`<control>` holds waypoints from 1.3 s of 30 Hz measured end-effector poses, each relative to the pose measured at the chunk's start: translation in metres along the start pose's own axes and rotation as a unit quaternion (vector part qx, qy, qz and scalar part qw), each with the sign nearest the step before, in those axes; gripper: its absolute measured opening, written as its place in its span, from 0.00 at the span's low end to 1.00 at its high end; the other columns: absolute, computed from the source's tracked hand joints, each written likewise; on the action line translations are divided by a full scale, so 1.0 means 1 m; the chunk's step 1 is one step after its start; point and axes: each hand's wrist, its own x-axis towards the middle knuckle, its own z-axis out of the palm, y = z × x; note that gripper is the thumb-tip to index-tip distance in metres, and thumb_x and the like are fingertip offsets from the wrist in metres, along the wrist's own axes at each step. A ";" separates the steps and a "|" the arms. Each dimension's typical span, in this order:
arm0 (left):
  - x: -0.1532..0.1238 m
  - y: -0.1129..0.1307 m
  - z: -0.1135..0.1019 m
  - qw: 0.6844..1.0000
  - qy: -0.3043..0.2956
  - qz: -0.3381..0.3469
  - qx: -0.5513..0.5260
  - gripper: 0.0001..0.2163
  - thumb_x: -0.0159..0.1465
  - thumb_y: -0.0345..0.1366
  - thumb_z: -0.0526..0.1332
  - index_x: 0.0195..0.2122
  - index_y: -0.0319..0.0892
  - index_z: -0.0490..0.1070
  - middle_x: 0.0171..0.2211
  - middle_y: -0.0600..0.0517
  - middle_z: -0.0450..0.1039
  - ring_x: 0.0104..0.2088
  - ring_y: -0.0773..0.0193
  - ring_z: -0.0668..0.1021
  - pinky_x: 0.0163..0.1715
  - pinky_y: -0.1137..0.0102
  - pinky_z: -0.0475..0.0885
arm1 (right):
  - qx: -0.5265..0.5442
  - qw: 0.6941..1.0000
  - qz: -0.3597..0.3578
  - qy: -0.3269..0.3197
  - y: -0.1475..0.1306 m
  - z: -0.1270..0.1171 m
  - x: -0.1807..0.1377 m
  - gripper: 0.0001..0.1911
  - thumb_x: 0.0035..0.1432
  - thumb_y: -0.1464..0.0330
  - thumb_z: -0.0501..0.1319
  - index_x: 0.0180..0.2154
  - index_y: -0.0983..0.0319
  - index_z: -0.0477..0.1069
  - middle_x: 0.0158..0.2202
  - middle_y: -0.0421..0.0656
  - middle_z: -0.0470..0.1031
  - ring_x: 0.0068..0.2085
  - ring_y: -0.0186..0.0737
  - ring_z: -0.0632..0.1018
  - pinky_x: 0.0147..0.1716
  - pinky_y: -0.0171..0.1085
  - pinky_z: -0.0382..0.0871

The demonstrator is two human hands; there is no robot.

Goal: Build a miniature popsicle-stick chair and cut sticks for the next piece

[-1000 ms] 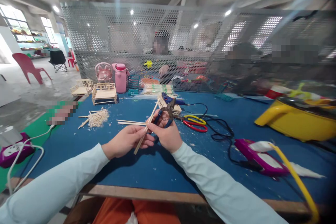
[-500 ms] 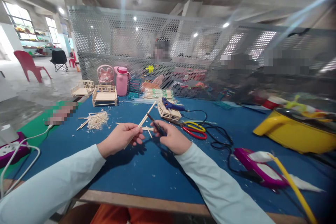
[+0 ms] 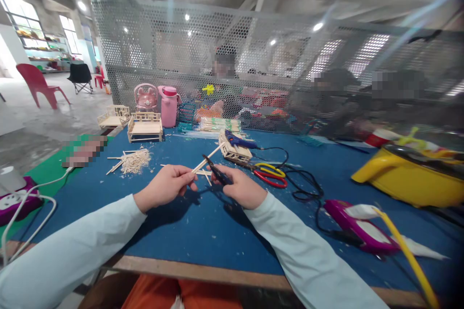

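Note:
Pinched in my left hand (image 3: 170, 184) are thin wooden sticks (image 3: 208, 160), pointing up and to the right. My right hand (image 3: 242, 186) is wrapped round dark-handled cutting pliers (image 3: 216, 170), whose jaws sit close to the sticks; whether they touch, I cannot tell. Behind my hands a few loose sticks (image 3: 206, 174) lie crossed on the blue table. A blue glue gun (image 3: 239, 141) rests on a small stick-built model (image 3: 234, 150). Just right of my right hand lie scissors (image 3: 270, 176) with red and yellow handles.
A heap of short stick pieces (image 3: 135, 161) lies at left, before two little bamboo-like furniture models (image 3: 145, 128). A pink flask (image 3: 168, 107) stands behind. Right are a purple power strip (image 3: 362, 229) and a yellow appliance (image 3: 409, 176). A perforated metal screen (image 3: 145, 43) borders the back, with people beyond.
The sticks in my left hand have tipped lower and further right. The pliers stay in my right hand near them. The camera view has shifted slightly.

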 end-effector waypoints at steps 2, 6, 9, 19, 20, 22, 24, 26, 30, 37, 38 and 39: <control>0.000 -0.001 0.001 1.000 -0.002 0.003 -0.003 0.15 0.56 0.45 0.56 0.27 0.36 0.70 0.24 0.50 0.73 0.16 0.75 0.62 0.16 0.75 0.55 | 0.015 1.000 0.001 0.002 0.000 -0.001 0.000 0.23 0.29 0.78 0.49 0.33 0.62 0.68 0.27 0.37 0.67 0.32 0.34 0.68 0.38 0.36 0.61; -0.001 -0.001 0.002 1.000 -0.001 0.006 -0.004 0.15 0.56 0.45 0.57 0.27 0.36 0.70 0.23 0.51 0.72 0.16 0.75 0.62 0.17 0.75 0.56 | 0.025 1.000 -0.003 0.010 0.001 -0.001 -0.001 0.25 0.29 0.79 0.49 0.35 0.62 0.69 0.27 0.37 0.68 0.32 0.35 0.69 0.38 0.36 0.62; -0.001 0.001 0.003 1.000 -0.001 0.005 -0.004 0.14 0.56 0.44 0.57 0.27 0.36 0.70 0.23 0.51 0.72 0.16 0.75 0.62 0.16 0.75 0.56 | 0.019 1.000 -0.004 0.013 0.001 0.000 0.000 0.25 0.29 0.79 0.49 0.34 0.62 0.69 0.27 0.37 0.68 0.32 0.35 0.69 0.37 0.36 0.62; -0.003 -0.001 0.005 0.999 -0.010 0.028 0.021 0.15 0.58 0.44 0.55 0.24 0.36 0.70 0.15 0.55 0.64 0.15 0.75 0.60 0.16 0.75 0.53 | -0.125 0.990 -0.016 0.064 0.002 0.005 -0.001 0.20 0.36 0.77 0.50 0.35 0.63 0.69 0.24 0.37 0.67 0.28 0.35 0.67 0.32 0.34 0.62; -0.004 -0.001 0.006 0.999 -0.007 0.029 0.017 0.15 0.58 0.44 0.55 0.24 0.36 0.70 0.16 0.55 0.64 0.15 0.75 0.60 0.16 0.75 0.52 | -0.149 0.986 -0.025 0.071 0.003 0.005 -0.001 0.19 0.37 0.77 0.50 0.34 0.63 0.69 0.24 0.37 0.67 0.27 0.35 0.67 0.31 0.34 0.61; -0.003 -0.001 0.007 1.000 -0.003 0.025 0.002 0.15 0.57 0.44 0.56 0.24 0.36 0.69 0.17 0.54 0.66 0.15 0.75 0.60 0.16 0.75 0.52 | -0.191 0.977 -0.038 0.089 0.004 0.008 -0.001 0.18 0.37 0.78 0.49 0.33 0.62 0.68 0.23 0.37 0.67 0.26 0.35 0.67 0.30 0.34 0.61; -0.001 -0.001 0.008 1.000 0.003 0.007 -0.018 0.14 0.56 0.44 0.57 0.25 0.36 0.69 0.19 0.54 0.68 0.15 0.75 0.59 0.16 0.76 0.51 | -0.233 0.964 -0.042 0.118 0.008 0.013 0.000 0.18 0.37 0.79 0.49 0.33 0.62 0.67 0.25 0.39 0.68 0.27 0.36 0.68 0.30 0.34 0.62; 0.002 -0.001 0.006 0.999 0.018 -0.014 -0.025 0.14 0.55 0.44 0.58 0.25 0.36 0.69 0.18 0.54 0.68 0.14 0.76 0.58 0.15 0.75 0.50 | -0.273 0.949 -0.039 0.150 0.011 0.018 0.004 0.19 0.38 0.79 0.50 0.35 0.63 0.66 0.28 0.42 0.70 0.30 0.38 0.70 0.33 0.35 0.63; 0.006 -0.004 0.001 0.999 0.044 -0.005 -0.008 0.14 0.55 0.44 0.58 0.24 0.36 0.70 0.18 0.54 0.67 0.14 0.76 0.58 0.15 0.75 0.50 | -0.327 0.923 -0.049 0.197 0.017 0.024 0.013 0.24 0.39 0.80 0.51 0.42 0.66 0.65 0.37 0.49 0.72 0.38 0.43 0.72 0.39 0.38 0.64; 0.006 -0.001 0.008 0.995 0.059 -0.038 -0.073 0.13 0.55 0.43 0.58 0.29 0.35 0.69 0.21 0.53 0.70 0.13 0.78 0.56 0.13 0.77 0.48 | -0.474 0.838 -0.079 0.257 0.015 0.014 0.023 0.19 0.41 0.76 0.53 0.40 0.70 0.66 0.38 0.56 0.70 0.41 0.52 0.69 0.42 0.46 0.61; 0.006 0.001 0.008 0.994 0.058 -0.038 -0.085 0.13 0.54 0.43 0.59 0.29 0.35 0.69 0.21 0.53 0.70 0.13 0.78 0.56 0.13 0.77 0.47 | -0.465 0.841 -0.084 0.263 0.014 0.014 0.023 0.20 0.40 0.76 0.53 0.40 0.69 0.66 0.38 0.56 0.69 0.41 0.52 0.68 0.42 0.46 0.60; 0.006 0.002 0.008 0.993 0.055 -0.038 -0.101 0.13 0.54 0.43 0.59 0.29 0.35 0.69 0.20 0.53 0.69 0.13 0.78 0.56 0.13 0.77 0.47 | -0.440 0.853 -0.086 0.267 0.013 0.014 0.024 0.21 0.39 0.76 0.53 0.40 0.69 0.66 0.37 0.55 0.69 0.41 0.51 0.68 0.42 0.46 0.60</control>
